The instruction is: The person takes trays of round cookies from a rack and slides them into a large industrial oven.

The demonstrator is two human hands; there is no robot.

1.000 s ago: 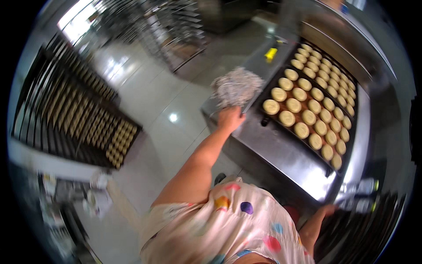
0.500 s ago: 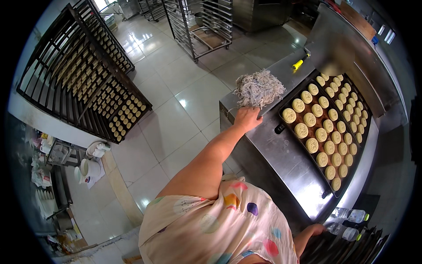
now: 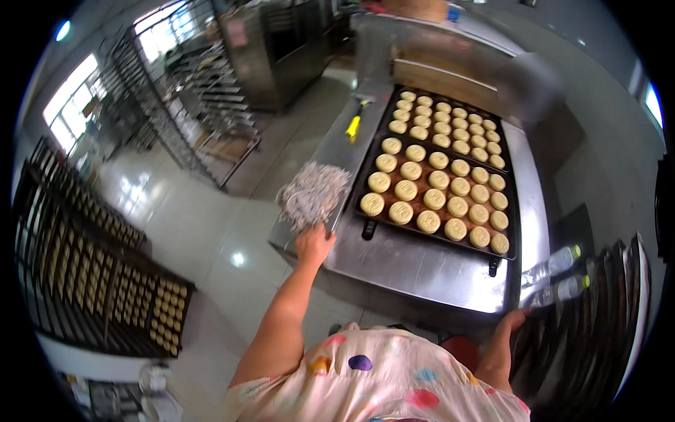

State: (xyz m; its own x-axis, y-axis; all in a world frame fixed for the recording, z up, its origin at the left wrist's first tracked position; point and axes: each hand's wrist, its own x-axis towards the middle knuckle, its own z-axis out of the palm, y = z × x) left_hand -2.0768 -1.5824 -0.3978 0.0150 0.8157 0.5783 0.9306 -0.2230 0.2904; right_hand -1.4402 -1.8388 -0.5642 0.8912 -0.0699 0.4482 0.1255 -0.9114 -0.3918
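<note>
My left hand [image 3: 315, 245] is at the near left corner of the steel table [image 3: 422, 276], its fingers closed around the near end of a bundle of tangled grey-white yarn [image 3: 313, 195], like a mop head. The bundle lies along the table's left edge. To its right, a dark baking tray [image 3: 369, 226] carries rows of round, pale, pattern-pressed pastries [image 3: 434, 200]. My right hand [image 3: 517, 320] is low at the table's right corner, close to two clear plastic bottles [image 3: 552, 267] and a row of upright dark trays [image 3: 562, 344]; its fingers are mostly hidden.
Behind the first tray lies a second tray of pastries [image 3: 441, 129]. A yellow-handled tool [image 3: 354, 129] rests on the table beyond the yarn. Left on the tiled floor [image 3: 235, 239] stands a dark rack [image 3: 105, 281] loaded with pastries; another metal rack [image 3: 218, 105] is farther back.
My view has turned, so the table and trays now face me more squarely. My left hand stays at the yarn bundle and my right hand stays near the bottles.
</note>
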